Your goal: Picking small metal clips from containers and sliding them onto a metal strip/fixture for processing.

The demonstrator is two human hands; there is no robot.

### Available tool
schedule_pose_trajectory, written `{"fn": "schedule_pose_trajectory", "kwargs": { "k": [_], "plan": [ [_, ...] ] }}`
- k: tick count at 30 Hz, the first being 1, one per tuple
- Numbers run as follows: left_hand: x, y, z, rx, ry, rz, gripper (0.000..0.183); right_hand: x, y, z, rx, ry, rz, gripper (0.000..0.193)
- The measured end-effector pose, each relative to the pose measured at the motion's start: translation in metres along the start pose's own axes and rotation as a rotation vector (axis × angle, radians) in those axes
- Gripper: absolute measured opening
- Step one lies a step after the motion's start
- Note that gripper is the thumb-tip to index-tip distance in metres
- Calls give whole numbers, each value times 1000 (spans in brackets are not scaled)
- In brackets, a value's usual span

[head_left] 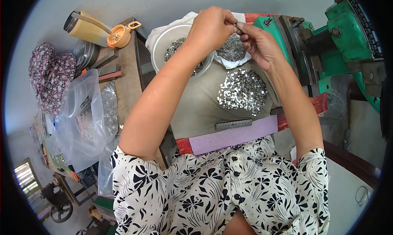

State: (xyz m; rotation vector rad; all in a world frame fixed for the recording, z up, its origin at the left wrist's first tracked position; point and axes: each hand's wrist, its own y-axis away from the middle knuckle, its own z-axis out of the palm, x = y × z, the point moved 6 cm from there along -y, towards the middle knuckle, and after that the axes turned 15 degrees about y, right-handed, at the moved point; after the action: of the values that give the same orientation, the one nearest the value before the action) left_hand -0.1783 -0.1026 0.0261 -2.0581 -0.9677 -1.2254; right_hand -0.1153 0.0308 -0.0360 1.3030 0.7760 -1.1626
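Left fingers (230, 19) and right fingers (248, 29) pinch a tiny dark piece (236, 25), shape unclear; below them, flat silvery bits (242, 92) heap on a drab counter (194, 108); rightward stands a green machine (352, 38).

Floral cloth (49, 77) near yellow bottle (85, 33)

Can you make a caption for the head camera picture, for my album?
Left hand and right hand come together near a green machine, past a glittering pile of silvery pieces.
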Motion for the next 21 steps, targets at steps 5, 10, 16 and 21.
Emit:
{"fn": "schedule_pose_trajectory", "kwargs": {
  "k": [5,10,16,21],
  "plan": [
    [-1,2,0,40,-57,8,20,-2,10,7,94,123,-4,19],
    [-1,0,1,33,-91,10,13,-2,11,9,83,226,-8,22],
    [-10,0,-3,51,24,-14,11,-9,17,13,103,305,-19,24],
    [-16,-1,0,-2,539,-174,11,-8,11,5,104,145,-59,23]
  ]
}}
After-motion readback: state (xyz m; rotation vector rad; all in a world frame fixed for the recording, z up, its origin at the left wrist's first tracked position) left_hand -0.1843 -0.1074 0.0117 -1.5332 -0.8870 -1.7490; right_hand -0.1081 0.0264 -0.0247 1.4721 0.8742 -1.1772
